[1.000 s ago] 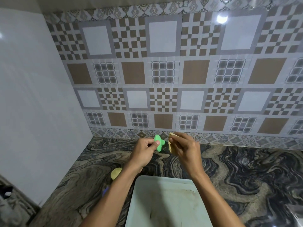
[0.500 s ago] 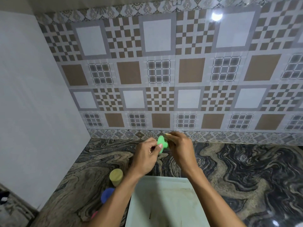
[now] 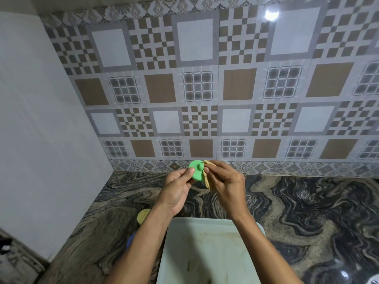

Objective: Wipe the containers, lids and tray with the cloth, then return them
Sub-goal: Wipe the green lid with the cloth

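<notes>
we hold the green lid [image 3: 197, 170] up in the air in front of us, above the marbled countertop [image 3: 307, 212] and near the foot of the tiled wall [image 3: 205, 78]. our left hand [image 3: 176, 193] pinches the lid at its left edge, thumb on the face and the other fingers curled behind it; the lid's knob points toward us. our right hand [image 3: 225, 181] has its fingers bunched round a tan cloth [image 3: 207, 181], which is pressed against the lid's right edge.

the pale tray [image 3: 205, 253] lies on the countertop just below our wrists, stained on its floor. left of the tray, partly hidden by our left forearm, stand a yellow round piece [image 3: 143, 215] and a blue one [image 3: 130, 239]; we cannot tell whether they are containers or lids.
</notes>
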